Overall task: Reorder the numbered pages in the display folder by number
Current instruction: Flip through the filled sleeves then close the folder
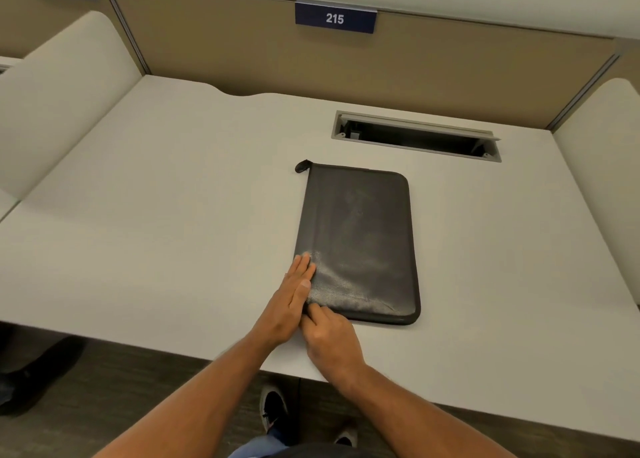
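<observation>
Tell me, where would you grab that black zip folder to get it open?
Probably at the near left corner of the folder, where the right hand pinches now, pulling along the zipped edge. The left hand presses flat to steady it.

A black display folder (360,239) in what looks like grained leather or leatherette is seen closed, its cover matt but catching a pale sheen towards the near edge, where a fine pebbled texture is shown up by the light. A smooth rolled binding is carried round its rim. The desk (173,215) beneath the folder is surfaced in smooth, matt off-white laminate. Beyond the folder, a cable slot (415,135) is framed in grey, satin-finished metal or plastic; which cannot be told. Behind the slot, a tan partition panel (242,52) of matt, cloth-like finish is fitted with a glossy navy number plate (335,18).
</observation>
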Demonstrator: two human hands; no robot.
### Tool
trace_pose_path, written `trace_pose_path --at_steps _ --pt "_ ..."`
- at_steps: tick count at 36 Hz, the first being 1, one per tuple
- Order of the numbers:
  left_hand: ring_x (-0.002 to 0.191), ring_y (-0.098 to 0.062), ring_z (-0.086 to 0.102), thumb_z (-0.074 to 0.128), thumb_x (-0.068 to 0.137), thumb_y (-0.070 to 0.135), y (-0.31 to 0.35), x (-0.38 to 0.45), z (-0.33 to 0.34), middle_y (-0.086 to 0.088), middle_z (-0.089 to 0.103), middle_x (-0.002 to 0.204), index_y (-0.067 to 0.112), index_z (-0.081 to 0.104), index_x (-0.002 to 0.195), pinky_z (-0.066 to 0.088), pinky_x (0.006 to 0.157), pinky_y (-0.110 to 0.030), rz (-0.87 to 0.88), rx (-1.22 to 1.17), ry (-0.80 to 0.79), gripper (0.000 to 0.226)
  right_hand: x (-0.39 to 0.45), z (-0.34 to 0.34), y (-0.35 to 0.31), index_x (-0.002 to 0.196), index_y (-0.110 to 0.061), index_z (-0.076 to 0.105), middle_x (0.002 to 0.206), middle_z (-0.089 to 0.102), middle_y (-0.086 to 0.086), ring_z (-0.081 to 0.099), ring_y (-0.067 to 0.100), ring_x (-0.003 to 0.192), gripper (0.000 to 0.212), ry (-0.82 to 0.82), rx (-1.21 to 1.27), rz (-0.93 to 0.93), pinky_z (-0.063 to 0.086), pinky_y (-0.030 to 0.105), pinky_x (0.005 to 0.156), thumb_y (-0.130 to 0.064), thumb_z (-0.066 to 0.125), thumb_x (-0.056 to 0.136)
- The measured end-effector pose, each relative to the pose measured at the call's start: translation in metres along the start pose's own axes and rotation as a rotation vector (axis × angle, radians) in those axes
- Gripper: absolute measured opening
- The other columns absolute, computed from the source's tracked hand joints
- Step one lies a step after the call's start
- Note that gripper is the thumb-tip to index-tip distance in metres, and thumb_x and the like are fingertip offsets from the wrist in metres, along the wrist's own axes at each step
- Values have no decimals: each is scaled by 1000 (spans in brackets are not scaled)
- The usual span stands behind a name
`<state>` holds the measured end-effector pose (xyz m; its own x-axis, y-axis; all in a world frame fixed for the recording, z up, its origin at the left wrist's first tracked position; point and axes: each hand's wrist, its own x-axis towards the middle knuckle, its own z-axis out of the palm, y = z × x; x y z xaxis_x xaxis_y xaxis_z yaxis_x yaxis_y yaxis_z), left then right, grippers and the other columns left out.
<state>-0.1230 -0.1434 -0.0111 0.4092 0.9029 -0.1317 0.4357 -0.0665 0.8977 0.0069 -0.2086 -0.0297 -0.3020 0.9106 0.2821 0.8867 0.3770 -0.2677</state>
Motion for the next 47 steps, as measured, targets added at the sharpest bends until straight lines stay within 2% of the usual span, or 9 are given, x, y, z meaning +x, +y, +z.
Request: trace_pose_path --at_steps 16,21,25,28,31,34,36,40,47 --pt "151 7 -1 23 109 43 -12 5 13 15 6 168 26 18 161 5 126 -26 29 228 89 55 2 -17 21 103 -19 56 89 54 -3 50 11 73 8 27 -21 58 50 25 59 -16 61 98" --pt "152 5 0 34 109 32 -8 5 19 13 9 168 23 23 160 4 123 -20 58 369 165 53 -9 -35 44 103 -21 57 91 56 -5 50 10 76 21 -14 -38 17 49 23 64 -41 50 103" --pt "151 -10 24 50 105 24 0 10 27 4 30 163 17 43 152 17 123 -28 94 528 324 48 -6 -49 72 104 -18 59 95 56 0 50 17 81 24 73 -76 138 49 33 69 -41 52 103" --pt "146 -19 34 54 102 24 8 20 32 -2 41 155 12 53 141 30 121 -40 115 571 392 41 -3 -54 96 121 -15 62 119 61 5 59 24 106 33 105 -82 304 53 36 88 -41 59 100" --pt "155 -16 13 41 106 35 15 33 36 -2 26 165 14 39 153 13 126 -41 86 621 326 52 3 -53 112 147 -13 50 153 48 9 46 28 141 58 56 -95 437 36 40 116 -47 55 101" --pt "155 -11 -11 14 104 51 17 47 37 2 -1 170 18 10 162 -2 125 -38 49 718 208 68 7 -47 123 162 -14 22 170 17 6 17 25 157 73 -66 -76 516 8 35 124 -56 39 105" --pt "153 -12 -18 -1 101 58 14 53 38 2 -11 169 19 -3 161 -6 125 -39 30 794 162 71 8 -39 126 164 -14 11 171 5 4 6 22 158 75 -104 -83 537 0 35 125 -59 28 106" --pt "153 -14 -19 -15 96 61 9 62 35 1 -15 168 20 -11 159 -4 126 -41 32 849 147 75 11 -28 127 163 -13 4 170 0 4 1 21 158 76 -92 -118 543 1 37 126 -60 16 105" --pt "154 -15 -18 -11 98 58 8 93 21 0 -13 169 18 -8 161 4 127 -45 39 861 126 74 38 -21 140 164 -14 5 171 2 4 2 21 158 76 -98 -122 564 10 41 128 -61 12 104"
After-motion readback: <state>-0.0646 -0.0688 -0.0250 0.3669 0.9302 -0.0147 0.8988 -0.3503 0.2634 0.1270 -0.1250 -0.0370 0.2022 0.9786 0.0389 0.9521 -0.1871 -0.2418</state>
